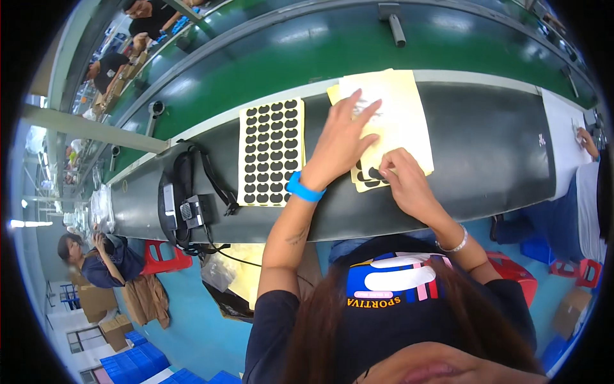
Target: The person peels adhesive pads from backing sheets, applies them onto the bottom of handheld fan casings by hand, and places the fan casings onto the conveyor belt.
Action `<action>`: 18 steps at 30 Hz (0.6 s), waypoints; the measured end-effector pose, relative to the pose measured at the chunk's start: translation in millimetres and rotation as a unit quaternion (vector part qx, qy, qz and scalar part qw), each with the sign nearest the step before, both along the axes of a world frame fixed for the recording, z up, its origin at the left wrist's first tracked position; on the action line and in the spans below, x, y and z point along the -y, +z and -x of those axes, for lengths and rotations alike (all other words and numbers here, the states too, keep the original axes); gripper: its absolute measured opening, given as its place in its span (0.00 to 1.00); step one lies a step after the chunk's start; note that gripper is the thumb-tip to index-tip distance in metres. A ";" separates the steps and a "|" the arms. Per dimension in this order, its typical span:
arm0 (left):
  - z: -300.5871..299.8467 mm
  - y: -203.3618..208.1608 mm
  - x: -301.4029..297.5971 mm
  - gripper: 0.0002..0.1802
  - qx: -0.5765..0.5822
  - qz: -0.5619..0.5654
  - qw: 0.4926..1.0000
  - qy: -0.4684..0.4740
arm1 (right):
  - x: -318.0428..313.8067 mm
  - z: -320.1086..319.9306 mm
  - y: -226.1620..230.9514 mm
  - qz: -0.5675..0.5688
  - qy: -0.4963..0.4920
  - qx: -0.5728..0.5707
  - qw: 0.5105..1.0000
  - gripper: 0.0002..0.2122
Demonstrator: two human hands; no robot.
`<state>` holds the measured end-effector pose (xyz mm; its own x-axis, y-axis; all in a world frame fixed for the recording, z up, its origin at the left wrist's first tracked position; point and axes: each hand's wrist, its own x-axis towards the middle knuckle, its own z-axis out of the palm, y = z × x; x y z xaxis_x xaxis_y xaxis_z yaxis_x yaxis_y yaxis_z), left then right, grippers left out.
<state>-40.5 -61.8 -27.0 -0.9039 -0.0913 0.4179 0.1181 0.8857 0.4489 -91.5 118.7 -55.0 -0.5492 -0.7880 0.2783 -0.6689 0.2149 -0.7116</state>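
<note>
A stack of pale yellow sheets lies on the dark bench mat in front of me. My left hand rests on its left side, fingers stretched and spread over the paper. At the stack's lower edge, black stickers peek out from under the top sheet. My right hand is there with its fingers bent together; their tips hide whatever they may pinch. Left of the stack lies a sheet of black die-cut stickers in rows on pale backing, touched by neither hand.
A black strapped bag with a small device sits on the mat at left. Below the bench edge stands a box with yellow paper. A green conveyor belt runs beyond the bench. Other people work at left, far left and right.
</note>
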 end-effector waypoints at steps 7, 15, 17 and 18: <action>23.0 -26.1 17.0 0.10 -0.041 -0.016 0.999 0.008 | -24.3 16.8 -3.7 0.069 0.082 0.318 0.942 0.03; -23.6 -10.5 37.8 0.06 -0.173 -0.133 0.956 0.196 | -24.9 24.0 7.1 0.146 -0.073 0.110 0.981 0.03; -34.9 -9.8 30.7 0.07 -0.127 -0.133 0.962 0.200 | -25.3 38.8 8.4 0.110 -0.060 -0.061 0.990 0.03; -37.7 -15.7 28.8 0.08 -0.138 -0.195 0.948 0.210 | -28.1 42.8 0.6 0.075 -0.063 -0.011 0.995 0.03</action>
